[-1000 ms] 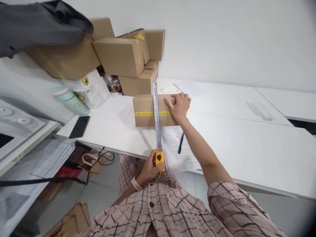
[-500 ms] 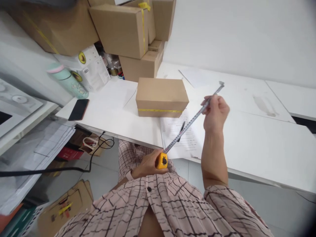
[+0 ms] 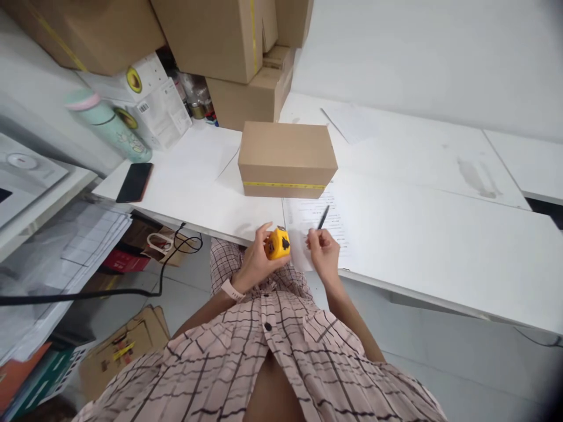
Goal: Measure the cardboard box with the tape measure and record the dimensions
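Observation:
My left hand [image 3: 255,259] is closed around a small yellow tape measure [image 3: 277,243] at the near edge of the white table [image 3: 440,234]; no blade shows. My right hand [image 3: 324,252] hovers just right of it with fingers curled in a pinch over a printed sheet of paper [image 3: 316,225]; I cannot make out anything in the pinch. A black pen [image 3: 323,217] lies on that sheet beside my right fingers. Behind the sheet stands a shut cardboard box [image 3: 287,158] with a yellow tape band along its front.
Stacked cardboard boxes [image 3: 229,41] fill the back left. A mint bottle [image 3: 105,124], a white carton [image 3: 152,102] and a black phone [image 3: 134,181] lie on the table's left. A loose paper sheet [image 3: 352,126] is at the back. Cables and flat cardboard [image 3: 118,354] lie on the floor.
The tape blade, stretched over the box and then lifted off to the right, has drawn back into its case. My right hand came down beside the tape measure near the table edge.

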{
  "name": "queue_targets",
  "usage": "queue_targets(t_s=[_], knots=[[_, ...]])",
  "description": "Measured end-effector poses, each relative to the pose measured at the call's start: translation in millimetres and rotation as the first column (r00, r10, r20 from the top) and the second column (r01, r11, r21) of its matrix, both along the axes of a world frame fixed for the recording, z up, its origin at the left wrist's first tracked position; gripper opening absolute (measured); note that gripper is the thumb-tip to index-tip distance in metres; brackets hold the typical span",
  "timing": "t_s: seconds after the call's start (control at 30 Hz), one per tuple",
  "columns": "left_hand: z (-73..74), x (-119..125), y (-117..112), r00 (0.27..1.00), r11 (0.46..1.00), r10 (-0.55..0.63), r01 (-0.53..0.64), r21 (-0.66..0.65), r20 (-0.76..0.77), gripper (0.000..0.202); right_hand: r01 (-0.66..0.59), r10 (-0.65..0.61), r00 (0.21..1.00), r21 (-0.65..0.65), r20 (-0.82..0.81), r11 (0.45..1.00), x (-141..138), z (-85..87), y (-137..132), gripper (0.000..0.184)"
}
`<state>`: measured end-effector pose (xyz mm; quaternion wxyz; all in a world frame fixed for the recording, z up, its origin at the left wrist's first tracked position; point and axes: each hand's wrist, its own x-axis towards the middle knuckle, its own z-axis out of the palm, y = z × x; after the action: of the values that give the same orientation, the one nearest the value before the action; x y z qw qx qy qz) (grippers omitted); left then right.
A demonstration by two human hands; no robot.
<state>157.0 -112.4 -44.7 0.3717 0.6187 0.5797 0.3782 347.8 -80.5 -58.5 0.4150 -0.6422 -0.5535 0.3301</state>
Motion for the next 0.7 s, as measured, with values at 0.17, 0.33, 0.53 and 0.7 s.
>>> queue_targets(t_s=[0.17, 0.33, 0.53, 0.7], knots=[[3.7, -22, 42, 0.916, 0.988, 0.138, -0.103, 0.112, -0.376, 0.082, 0.13, -0.065, 0.879, -0.105, 0.472, 0.986, 33, -1.5, 47, 0.034], [-5.0, -40, 86, 0.757, 0.992, 0.104, -0.029, 0.126, -0.645, 0.07, 0.044, 0.125, 0.734, -0.231, 0.667, 0.972, 32, 0.0, 70, 0.035], [-12.8, -36, 94, 0.704, 0.972, 0.139, 0.037, 0.23, -0.697, 0.055, -0.061, 0.154, 0.836, -0.19, 0.526, 0.98, 39, -3.4, 74, 0.029], [-36.7, -7, 58, 0.773, 0.858, -0.095, 0.384, 0.342, -0.628, 0.044, -0.222, 0.186, 0.917, -0.064, -0.354, 0.973, 54, 3.9, 62, 0.029]])
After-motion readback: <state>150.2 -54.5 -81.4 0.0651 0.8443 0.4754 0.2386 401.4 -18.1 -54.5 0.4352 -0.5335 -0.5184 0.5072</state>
